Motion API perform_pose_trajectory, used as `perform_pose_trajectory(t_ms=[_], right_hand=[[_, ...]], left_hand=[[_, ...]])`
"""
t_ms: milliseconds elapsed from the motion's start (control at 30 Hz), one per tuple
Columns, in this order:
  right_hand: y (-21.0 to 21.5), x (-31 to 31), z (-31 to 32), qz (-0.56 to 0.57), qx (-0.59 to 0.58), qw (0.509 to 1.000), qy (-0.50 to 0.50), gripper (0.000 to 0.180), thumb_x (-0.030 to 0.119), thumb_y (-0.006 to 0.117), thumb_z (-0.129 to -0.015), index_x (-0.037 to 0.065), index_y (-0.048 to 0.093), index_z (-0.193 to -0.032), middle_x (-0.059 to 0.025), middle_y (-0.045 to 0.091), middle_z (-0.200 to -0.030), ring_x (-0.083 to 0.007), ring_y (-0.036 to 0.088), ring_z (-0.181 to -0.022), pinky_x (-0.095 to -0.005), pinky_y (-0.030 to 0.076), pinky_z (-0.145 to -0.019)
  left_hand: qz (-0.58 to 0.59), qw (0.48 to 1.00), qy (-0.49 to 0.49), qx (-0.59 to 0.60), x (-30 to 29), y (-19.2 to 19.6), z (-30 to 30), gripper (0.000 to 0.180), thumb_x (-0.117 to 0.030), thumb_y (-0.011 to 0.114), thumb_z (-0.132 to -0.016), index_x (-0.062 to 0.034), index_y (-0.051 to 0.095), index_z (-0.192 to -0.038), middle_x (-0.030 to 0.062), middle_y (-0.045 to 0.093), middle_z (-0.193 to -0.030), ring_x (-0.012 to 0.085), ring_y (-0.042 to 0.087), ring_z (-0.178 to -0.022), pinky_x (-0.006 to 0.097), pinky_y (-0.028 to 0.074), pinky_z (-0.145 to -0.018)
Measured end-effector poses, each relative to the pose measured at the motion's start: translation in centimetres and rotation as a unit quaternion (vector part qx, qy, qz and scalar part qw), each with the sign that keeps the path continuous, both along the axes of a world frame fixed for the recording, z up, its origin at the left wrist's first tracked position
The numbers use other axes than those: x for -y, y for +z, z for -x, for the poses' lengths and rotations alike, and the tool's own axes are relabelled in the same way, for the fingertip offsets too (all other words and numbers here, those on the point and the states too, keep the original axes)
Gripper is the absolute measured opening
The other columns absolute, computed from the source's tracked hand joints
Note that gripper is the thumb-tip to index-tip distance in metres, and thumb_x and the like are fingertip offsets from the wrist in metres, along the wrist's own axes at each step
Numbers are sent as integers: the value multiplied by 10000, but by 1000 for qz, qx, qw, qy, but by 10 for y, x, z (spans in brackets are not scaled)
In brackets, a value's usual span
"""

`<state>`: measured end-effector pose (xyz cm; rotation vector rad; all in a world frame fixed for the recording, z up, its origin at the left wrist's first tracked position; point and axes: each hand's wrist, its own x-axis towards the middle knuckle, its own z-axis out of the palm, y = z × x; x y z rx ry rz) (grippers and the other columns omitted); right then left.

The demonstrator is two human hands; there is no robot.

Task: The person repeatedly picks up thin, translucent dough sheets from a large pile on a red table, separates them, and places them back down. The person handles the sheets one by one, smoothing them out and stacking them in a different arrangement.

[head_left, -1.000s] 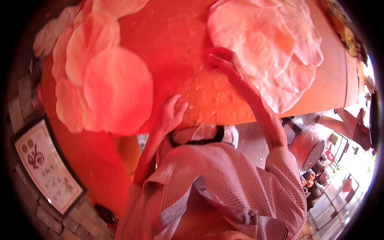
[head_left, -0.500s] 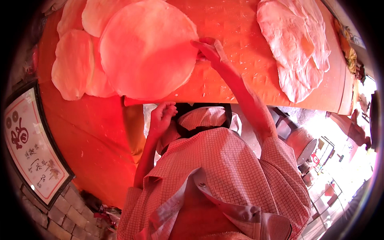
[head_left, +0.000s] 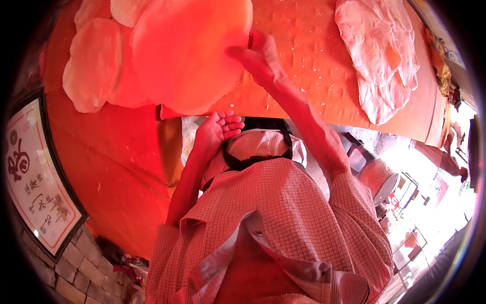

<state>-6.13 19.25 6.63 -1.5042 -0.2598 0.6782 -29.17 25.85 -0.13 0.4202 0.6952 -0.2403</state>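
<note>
A large, thin, pale round of flat dough or flatbread (head_left: 187, 55) lies partly over other rounds at the left of the orange-covered table (head_left: 298, 96). My right hand (head_left: 260, 58) grips its right edge, thumb on top and fingers underneath. Just off the table's near edge, below the big round, my left hand (head_left: 218, 130) is held with palm turned up and fingers loosely bent; nothing is in it. To the left of the large piece lies a smaller flat round (head_left: 95, 63), with several more partly hidden behind it.
A pile of wrinkled flat sheets (head_left: 377, 61) rests on the table's right side. A framed sign (head_left: 45, 177) stands on the left above a brick floor (head_left: 76, 263). At the right, beyond my elbow, are a metal pot (head_left: 379, 182) and cluttered racks.
My right thumb has moved further in over the large round, whose right part now looks lifted. My left hand has turned its palm upward and its fingers have loosened. The view has shifted slightly.
</note>
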Motion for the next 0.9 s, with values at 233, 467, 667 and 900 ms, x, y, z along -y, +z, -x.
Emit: perform_pose_trajectory(t_ms=[233,467,667,900], right_hand=[[77,107,-34,-24,-27,998,-52,278,66,682,-780,-48,637,-1030,-83,683,-937,-161,656,-816,-273,522,-724],[2,184,-48,407,310,858,-48,539,254,766,-744,23,583,-1195,-155,684,-982,-252,670,-884,-329,526,-782],[51,105,33,161,267,935,169,537,236,822,-710,75,621,-1180,-105,660,-1097,-229,636,-977,-348,524,-834],[40,111,20,67,124,979,149,266,77,740,-765,1,680,-1013,-122,675,-974,-191,659,-875,-312,542,-760]], left_hand=[[-4,972,171,163,-4,-1,-47,525,-396,404,-975,-6,415,-1327,173,509,-1290,321,516,-1173,426,468,-955],[0,959,238,151,1,32,-79,657,-517,376,-956,-87,290,-1444,94,347,-1472,305,368,-1326,491,363,-1052],[-101,961,160,204,8,62,-93,664,-503,411,-964,-66,275,-1445,102,386,-1438,279,409,-1296,447,352,-1058],[-120,959,114,229,9,66,-98,513,-362,443,-980,2,420,-1340,127,524,-1301,250,508,-1192,406,406,-1002]])
